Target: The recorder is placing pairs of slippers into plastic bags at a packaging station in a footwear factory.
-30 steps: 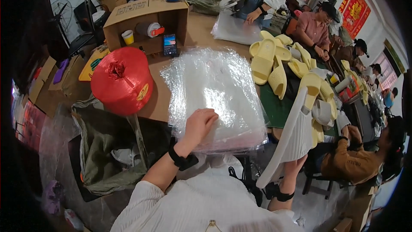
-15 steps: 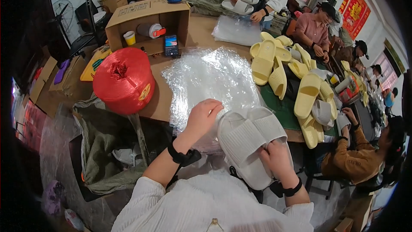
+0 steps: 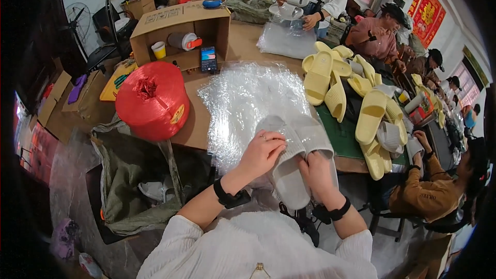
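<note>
Head view: both hands on a pair of grey slippers (image 3: pixel 294 150) at the near edge of the surface (image 3: pixel 194 126).

Head view: slippers look light, soft foam, bendy with ribbed tops, not fragile, likely a bit slick against plastic; best taken by the sides or heel end, stacked as a pair. They sit over a stack of clear plastic bags (image 3: pixel 248 95), heels hanging off the near edge toward the person. Left hand (image 3: pixel 262 152) lies half-curled on the left slipper's top, fingers bent over it, pressing rather than a full grip. Right hand (image 3: pixel 318 175) is cupped round the right slipper's heel end from below, loosely closed on it. Red twine spool (image 3: pixel 151 101) stands left; yellow slippers (image 3: pixel 341 85) are piled right.
</note>
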The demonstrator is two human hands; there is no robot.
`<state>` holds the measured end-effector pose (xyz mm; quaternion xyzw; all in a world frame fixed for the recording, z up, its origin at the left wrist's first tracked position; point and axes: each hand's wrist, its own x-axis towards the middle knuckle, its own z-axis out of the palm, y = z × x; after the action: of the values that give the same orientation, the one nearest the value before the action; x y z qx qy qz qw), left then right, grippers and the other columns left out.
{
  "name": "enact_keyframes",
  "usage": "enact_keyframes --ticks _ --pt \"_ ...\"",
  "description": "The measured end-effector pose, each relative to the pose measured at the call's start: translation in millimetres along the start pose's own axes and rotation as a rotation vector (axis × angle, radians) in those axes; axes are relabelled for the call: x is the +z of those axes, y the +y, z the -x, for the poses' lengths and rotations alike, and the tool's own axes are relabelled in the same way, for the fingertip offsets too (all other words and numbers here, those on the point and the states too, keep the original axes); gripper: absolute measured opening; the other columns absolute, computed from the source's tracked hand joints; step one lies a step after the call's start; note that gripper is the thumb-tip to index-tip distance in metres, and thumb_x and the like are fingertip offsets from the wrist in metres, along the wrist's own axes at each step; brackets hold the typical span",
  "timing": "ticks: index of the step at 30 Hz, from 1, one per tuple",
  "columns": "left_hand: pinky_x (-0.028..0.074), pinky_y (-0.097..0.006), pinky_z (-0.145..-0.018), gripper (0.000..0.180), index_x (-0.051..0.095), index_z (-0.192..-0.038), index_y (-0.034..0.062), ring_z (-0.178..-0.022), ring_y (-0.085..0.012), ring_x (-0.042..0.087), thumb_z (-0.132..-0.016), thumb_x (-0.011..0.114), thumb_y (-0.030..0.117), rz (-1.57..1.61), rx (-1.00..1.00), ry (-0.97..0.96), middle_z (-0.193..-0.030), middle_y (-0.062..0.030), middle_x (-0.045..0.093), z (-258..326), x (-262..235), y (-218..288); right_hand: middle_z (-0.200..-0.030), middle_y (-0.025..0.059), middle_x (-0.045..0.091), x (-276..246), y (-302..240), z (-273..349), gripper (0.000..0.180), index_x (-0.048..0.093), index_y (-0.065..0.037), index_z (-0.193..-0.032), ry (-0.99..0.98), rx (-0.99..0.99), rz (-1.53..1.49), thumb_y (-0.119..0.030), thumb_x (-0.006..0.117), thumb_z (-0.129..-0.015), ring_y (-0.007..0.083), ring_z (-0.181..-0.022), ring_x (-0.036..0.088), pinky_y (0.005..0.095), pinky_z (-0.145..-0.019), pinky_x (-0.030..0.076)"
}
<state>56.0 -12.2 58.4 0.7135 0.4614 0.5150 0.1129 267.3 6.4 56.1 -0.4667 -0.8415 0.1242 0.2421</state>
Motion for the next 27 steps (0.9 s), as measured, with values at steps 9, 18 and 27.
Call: enact_keyframes --ticks 9,18,27 --pt "0.048 -0.036 -0.089 0.013 0.071 -0.095 0.0000 -0.099 -0.0266 0.062 -0.088 0.062 0.005 0.238 0.025 -0.141 -0.109 -0.0094 0.069 -4.6 -4.6 10.0 -0.085 0.0210 0.059 45.1 5.9 -52.1 0.022 0.058 0.000 -0.089 0.080 -0.087 0.010 -0.022 0.063 -0.087 0.0400 -0.079 0.061 0.0493 -0.066 0.049" --pt "0.048 -0.036 -0.090 0.013 0.071 -0.095 -0.0008 -0.100 -0.0263 0.063 -0.087 0.062 0.005 0.384 -0.075 -0.298 -0.107 -0.0102 0.069 -0.3 -23.2 15.5 -0.098 0.0261 0.059 72.1 -6.0 -124.0 0.030 0.057 0.001 -0.098 0.201 0.046 0.053 -0.028 0.059 -0.092 0.0433 -0.079 0.062 0.0481 -0.069 0.052" --pt "0.050 -0.038 -0.083 0.022 0.070 -0.098 0.0054 -0.098 -0.0295 0.062 -0.082 0.073 0.020 -0.093 -0.162 0.155 -0.109 -0.0110 0.067 29.2 -56.7 -23.3 -0.110 0.0223 0.059 27.7 -16.8 -41.7 0.043 0.058 -0.003 -0.123 0.181 -0.308 -0.103 -0.016 0.070 -0.084 0.0383 -0.105 0.054 0.0445 -0.090 0.045"
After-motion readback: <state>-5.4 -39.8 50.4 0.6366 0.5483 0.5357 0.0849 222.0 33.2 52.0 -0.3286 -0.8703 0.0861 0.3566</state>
